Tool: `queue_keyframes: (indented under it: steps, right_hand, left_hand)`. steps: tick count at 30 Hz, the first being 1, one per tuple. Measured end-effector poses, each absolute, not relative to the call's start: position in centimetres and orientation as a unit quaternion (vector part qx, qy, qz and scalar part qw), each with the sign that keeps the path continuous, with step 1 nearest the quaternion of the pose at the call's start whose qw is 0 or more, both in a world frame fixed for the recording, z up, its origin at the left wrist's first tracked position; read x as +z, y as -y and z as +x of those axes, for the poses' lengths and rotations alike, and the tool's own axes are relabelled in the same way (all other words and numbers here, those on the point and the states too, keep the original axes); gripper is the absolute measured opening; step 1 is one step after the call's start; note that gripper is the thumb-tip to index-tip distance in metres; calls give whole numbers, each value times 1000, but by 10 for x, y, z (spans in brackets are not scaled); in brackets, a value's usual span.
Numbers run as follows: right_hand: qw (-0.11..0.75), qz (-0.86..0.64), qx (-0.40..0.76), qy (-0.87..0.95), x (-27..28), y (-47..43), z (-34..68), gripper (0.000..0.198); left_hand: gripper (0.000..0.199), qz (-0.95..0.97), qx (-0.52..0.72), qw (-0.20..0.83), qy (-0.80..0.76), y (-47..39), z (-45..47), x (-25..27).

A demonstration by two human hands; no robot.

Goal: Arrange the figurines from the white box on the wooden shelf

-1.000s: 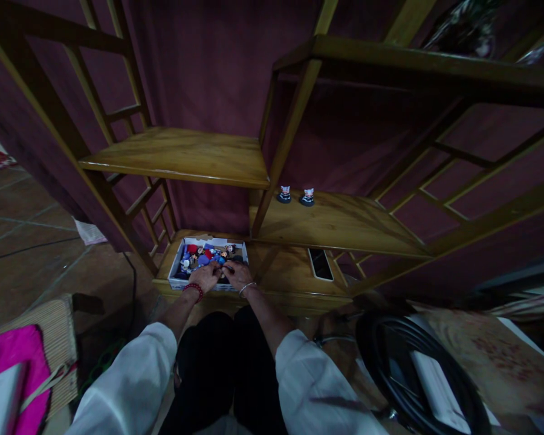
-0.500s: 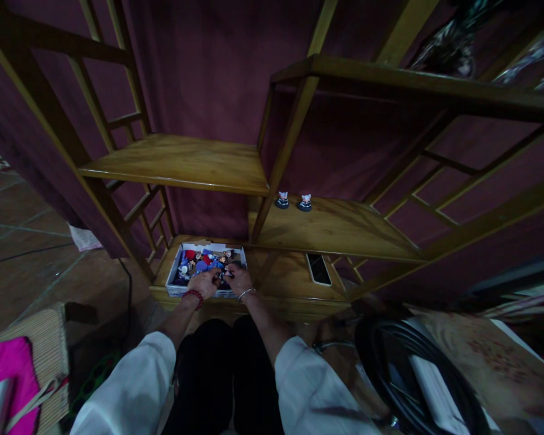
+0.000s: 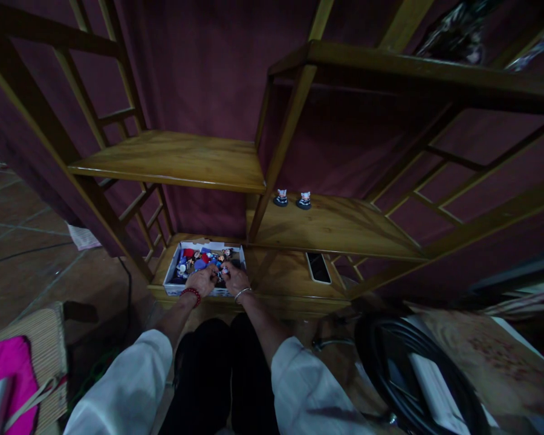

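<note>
A shallow white box (image 3: 167, 284) on the bottom shelf holds a jumble of small toy figurines (image 3: 200, 263) in blue, red and dark colours. Both my hands are over its near right part, close together. My right hand (image 3: 236, 280), with a silver bangle at the wrist, pinches a small pale-and-dark figurine (image 3: 225, 270). Beside it, my left hand (image 3: 202, 281) wears a red bead bracelet and has its fingers bent closed at the same spot. What those left fingertips grip is too small to make out.
Two similar small figurines (image 3: 281, 198) stand upright on the wooden shelf (image 3: 340, 223) at right. A phone (image 3: 318, 268) lies on the bottom shelf. A higher shelf (image 3: 172, 158) overhangs the box. A coiled black hose (image 3: 367, 356) sits at lower right, a woven stool (image 3: 49, 350) at lower left.
The view has shifted slightly. My hands stay together over the box, and the small figurine between them has turned or moved a little.
</note>
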State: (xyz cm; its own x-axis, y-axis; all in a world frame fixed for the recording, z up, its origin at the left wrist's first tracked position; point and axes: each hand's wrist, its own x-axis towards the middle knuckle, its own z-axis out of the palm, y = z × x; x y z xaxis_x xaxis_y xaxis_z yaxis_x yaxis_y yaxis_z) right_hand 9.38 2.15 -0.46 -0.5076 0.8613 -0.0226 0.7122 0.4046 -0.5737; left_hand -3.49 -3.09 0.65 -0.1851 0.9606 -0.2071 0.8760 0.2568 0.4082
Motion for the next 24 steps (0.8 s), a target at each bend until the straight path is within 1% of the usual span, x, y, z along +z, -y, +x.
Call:
queue_keyframes:
  steps: [4,9,15,19,24]
  right_hand:
    - [144,-461,269,833,-3,-21,94,33]
    - [130,-462,258,839,-1,-19,95,36]
    - [126,-525,246,805,-5,-23,94,41]
    - [120,-522,230,813,-4,-22,93,35]
    - [91,-490,196,845,2,-13,93,24]
  left_hand:
    - [27,599,86,208,-768,31,-35,6]
    - [28,603,67,201,-769,31,-34,5]
    - [36,602,51,206,-770,31,-34,4]
    - [37,608,34,200,-768,32,-34,5]
    - [33,614,53,213,-758,33,-34,5]
